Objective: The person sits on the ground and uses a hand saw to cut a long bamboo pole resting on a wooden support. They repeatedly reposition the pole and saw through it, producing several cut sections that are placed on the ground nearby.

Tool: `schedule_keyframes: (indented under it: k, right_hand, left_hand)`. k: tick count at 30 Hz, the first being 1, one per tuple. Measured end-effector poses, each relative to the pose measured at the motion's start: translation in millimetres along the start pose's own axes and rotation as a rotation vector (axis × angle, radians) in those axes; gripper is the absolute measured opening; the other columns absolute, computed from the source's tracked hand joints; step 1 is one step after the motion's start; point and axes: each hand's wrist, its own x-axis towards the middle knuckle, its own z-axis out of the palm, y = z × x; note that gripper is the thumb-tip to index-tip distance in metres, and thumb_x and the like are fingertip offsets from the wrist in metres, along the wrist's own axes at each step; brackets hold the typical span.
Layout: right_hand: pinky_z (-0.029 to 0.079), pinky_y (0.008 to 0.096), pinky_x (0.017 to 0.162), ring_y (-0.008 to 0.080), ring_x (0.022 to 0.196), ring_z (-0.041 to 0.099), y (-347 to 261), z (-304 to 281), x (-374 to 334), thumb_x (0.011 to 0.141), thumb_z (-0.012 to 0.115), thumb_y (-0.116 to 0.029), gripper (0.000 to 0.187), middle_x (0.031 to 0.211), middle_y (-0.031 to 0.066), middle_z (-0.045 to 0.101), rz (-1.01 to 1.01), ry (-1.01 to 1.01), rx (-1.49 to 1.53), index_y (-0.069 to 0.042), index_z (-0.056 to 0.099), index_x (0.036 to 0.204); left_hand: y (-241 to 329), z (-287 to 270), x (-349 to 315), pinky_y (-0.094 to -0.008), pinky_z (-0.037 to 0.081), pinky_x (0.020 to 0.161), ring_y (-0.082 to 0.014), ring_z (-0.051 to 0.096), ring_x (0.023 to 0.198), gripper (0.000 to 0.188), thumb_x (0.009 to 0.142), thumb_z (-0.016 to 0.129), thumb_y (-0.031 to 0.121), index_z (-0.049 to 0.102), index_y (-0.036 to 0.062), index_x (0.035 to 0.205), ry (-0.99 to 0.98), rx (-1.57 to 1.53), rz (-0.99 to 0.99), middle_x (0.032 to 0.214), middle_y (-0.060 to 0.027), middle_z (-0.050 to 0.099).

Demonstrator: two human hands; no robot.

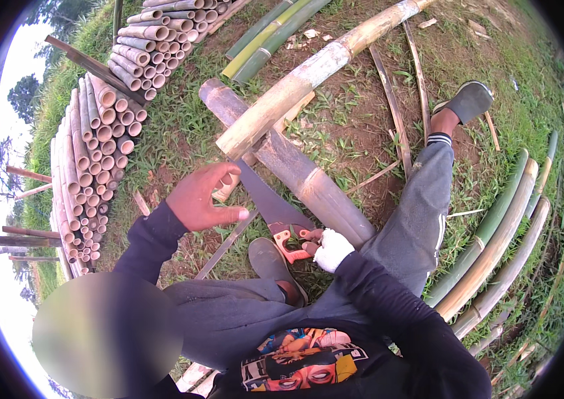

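At 4 o'clock, the gloved right hand (332,251) is closed on the orange handle (284,238), the sound hold, of the saw (272,199) at centre, probably light and springy. At 9, the left hand (202,199) curls about a pale piece (225,189), grip unclear. At 12 lies a pole (295,96); at 10, a bamboo stack (89,156)

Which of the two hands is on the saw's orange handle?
The right hand, partly covered in white, holds the orange handle of the saw. The left hand, open and without white, is clear of it.
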Motion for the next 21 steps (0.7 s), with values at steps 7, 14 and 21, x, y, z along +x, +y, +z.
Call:
schedule_keyframes:
  k: [7, 14, 21]
  right_hand:
    - [0.056, 0.0420, 0.085, 0.0356, 0.091, 0.075, -1, -12, -5, 0.095, 0.073, -0.036, 0.047, 0.096, 0.0233, 0.077, -0.021, 0.005, -0.038, 0.000, 0.071, 0.126]
    - [0.056, 0.0406, 0.081, 0.0291, 0.087, 0.074, 7, -13, 13, 0.096, 0.074, -0.037, 0.051, 0.093, 0.0174, 0.076, 0.030, -0.017, 0.044, 0.002, 0.069, 0.129]
    - [0.056, 0.0379, 0.078, 0.0238, 0.083, 0.072, 11, -11, 14, 0.094, 0.078, -0.033, 0.050, 0.093, 0.0125, 0.075, 0.011, -0.033, 0.025, 0.002, 0.069, 0.129]
  left_hand:
    - [-100, 33, 161, -0.0569, 0.042, 0.115, -0.0425, 0.055, 0.135, 0.108, 0.074, 0.085, 0.057, 0.036, 0.0122, 0.159, 0.266, 0.405, -0.275, 0.149, -0.0224, 0.054]
    - [-106, 40, 230, -0.0523, 0.047, 0.110, -0.0462, 0.059, 0.127, 0.112, 0.067, 0.089, 0.048, 0.037, 0.0086, 0.157, 0.121, 0.312, -0.380, 0.139, -0.0269, 0.060]
    - [-91, 23, 180, -0.0530, 0.048, 0.105, -0.0456, 0.061, 0.120, 0.106, 0.061, 0.092, 0.041, 0.044, 0.0066, 0.149, 0.239, 0.329, -0.293, 0.128, -0.0245, 0.064]
